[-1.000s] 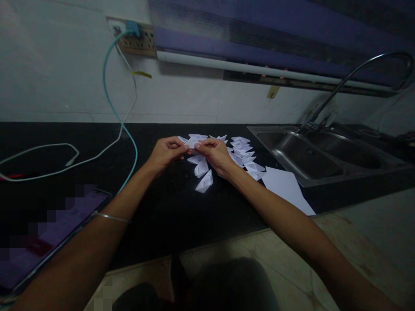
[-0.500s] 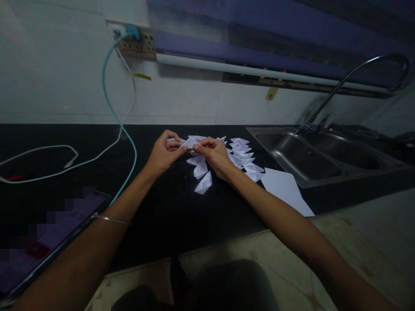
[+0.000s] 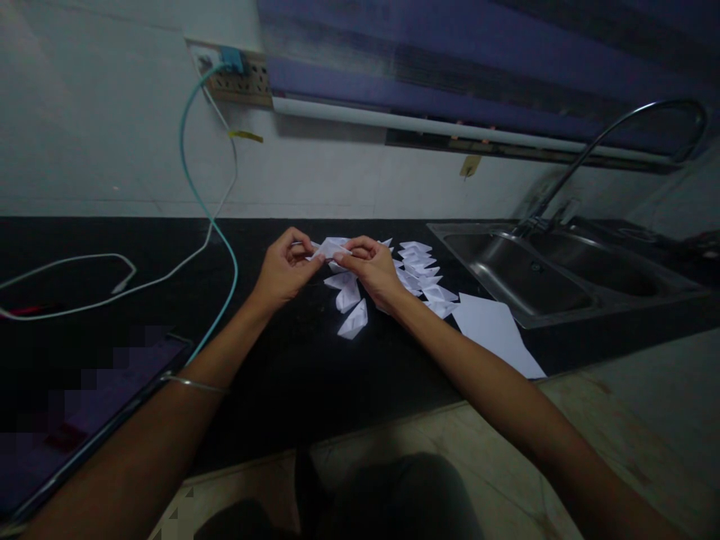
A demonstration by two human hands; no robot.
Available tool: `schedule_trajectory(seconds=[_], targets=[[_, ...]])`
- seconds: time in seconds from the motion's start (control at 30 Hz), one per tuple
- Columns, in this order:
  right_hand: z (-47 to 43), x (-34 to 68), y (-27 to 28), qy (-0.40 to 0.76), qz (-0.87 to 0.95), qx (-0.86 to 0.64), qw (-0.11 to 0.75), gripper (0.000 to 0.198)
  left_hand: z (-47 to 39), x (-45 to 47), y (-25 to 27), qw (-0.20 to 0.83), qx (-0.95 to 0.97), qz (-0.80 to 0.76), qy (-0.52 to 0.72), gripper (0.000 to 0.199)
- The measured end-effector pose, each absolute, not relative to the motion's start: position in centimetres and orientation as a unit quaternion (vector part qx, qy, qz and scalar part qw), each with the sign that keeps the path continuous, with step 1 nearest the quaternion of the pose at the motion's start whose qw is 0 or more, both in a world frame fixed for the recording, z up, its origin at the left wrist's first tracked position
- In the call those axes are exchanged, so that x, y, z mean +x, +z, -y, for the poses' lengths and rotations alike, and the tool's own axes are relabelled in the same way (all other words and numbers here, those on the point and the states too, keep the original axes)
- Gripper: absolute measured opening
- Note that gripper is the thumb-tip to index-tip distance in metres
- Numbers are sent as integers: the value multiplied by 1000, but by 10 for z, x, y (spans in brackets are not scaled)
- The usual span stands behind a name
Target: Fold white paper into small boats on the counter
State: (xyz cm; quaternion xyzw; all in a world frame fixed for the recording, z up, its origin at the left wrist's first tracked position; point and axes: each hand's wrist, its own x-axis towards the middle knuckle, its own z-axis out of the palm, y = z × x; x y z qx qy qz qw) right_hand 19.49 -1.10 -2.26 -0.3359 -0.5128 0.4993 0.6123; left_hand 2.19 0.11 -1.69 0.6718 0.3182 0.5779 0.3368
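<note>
Left hand (image 3: 285, 266) and right hand (image 3: 372, 270) are brought close together, and a small white folded paper (image 3: 331, 247) is gripped between them. Its left end is pinched by the thumb and fingers of the left hand, its right end by those of the right, so that it is spanned across the narrow gap between the fingertips. Whether the pieces behind it are touched by it cannot be told. Below the gap, on the person's side, a loose folded piece (image 3: 353, 319) is seen on the black counter (image 3: 315, 390). Just beyond the right hand's outer side, a cluster of folded pieces (image 3: 419, 262) is spread, partly hidden by that hand. Farther right and nearer the person, a flat white sheet (image 3: 495, 330) is laid beside the right forearm. To the left of the left hand, a teal cable (image 3: 236, 262) is draped.
</note>
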Motion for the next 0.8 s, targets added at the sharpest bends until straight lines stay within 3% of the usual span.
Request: schedule_trajectory(seconds=[0.1,0.23,0.37,0.47,0.6,0.8], targets=[[12,194,-22,515,502,-330,611,41,1,22,-16,332,669,-316,585,30],[8,194,-23,472,543,-361,593,37,0,21,-18,360,672,-307,569,34],[8,197,-20,339,623,-370,600,29,-5,18,-21,379,687,-309,538,39],[14,201,-16,164,704,-363,587,20,-8,17,-20,390,654,-315,566,40],[22,205,-14,-37,784,-331,524,21,-7,19,-17,488,617,-297,541,38],[21,203,-20,-78,833,-293,462,24,-6,24,-16,532,604,-298,513,31]])
